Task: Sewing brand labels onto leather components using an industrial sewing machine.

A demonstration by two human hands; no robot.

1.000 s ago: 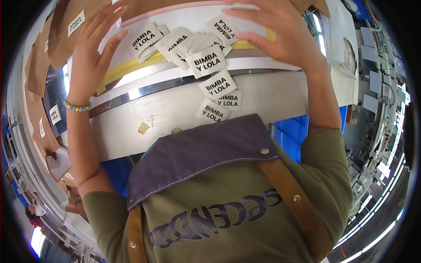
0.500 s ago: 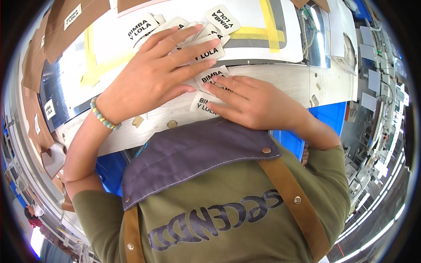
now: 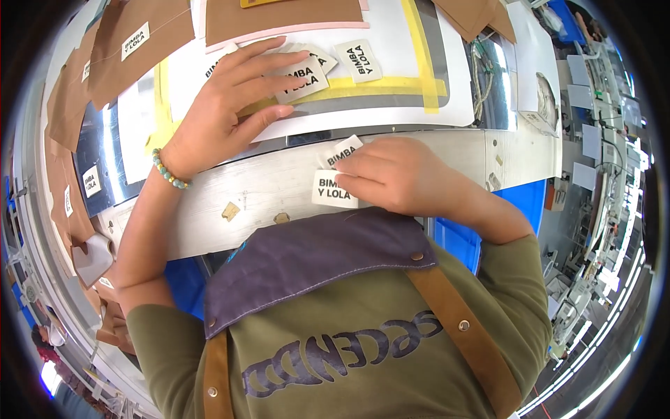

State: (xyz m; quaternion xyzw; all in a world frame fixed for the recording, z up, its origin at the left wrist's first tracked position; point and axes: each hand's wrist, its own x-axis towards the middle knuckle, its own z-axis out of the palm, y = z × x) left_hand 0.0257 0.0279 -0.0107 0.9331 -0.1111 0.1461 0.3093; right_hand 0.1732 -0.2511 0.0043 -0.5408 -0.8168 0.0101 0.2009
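My left hand [image 3: 227, 108] is open, its fingers spread palm down over several white square labels [image 3: 307, 78] with black print. These labels overlap, and the hand hides part of them. One more label [image 3: 358, 60] lies apart to the right, on the white sheet. At the table's near edge my right hand [image 3: 398, 171] is closed, its fingertips over a white label [image 3: 331, 188]. Another tilted label [image 3: 340, 151] shows just behind that one, also partly under the fingers. The right thumb is hidden.
Yellow tape [image 3: 419, 56] frames the white sheet [image 3: 447, 112]. A brown panel [image 3: 279, 21] with pink edging lies at the back. Brown pieces [image 3: 139, 49] with labels are at the left. Blue bins [image 3: 457, 241] stand below the table edge, and small tan scraps [image 3: 230, 211] dot the wooden strip.
My left hand has drawn back to the left, away from my right hand, uncovering some labels. The labels under my right hand have shifted. The whole view has tilted slightly.
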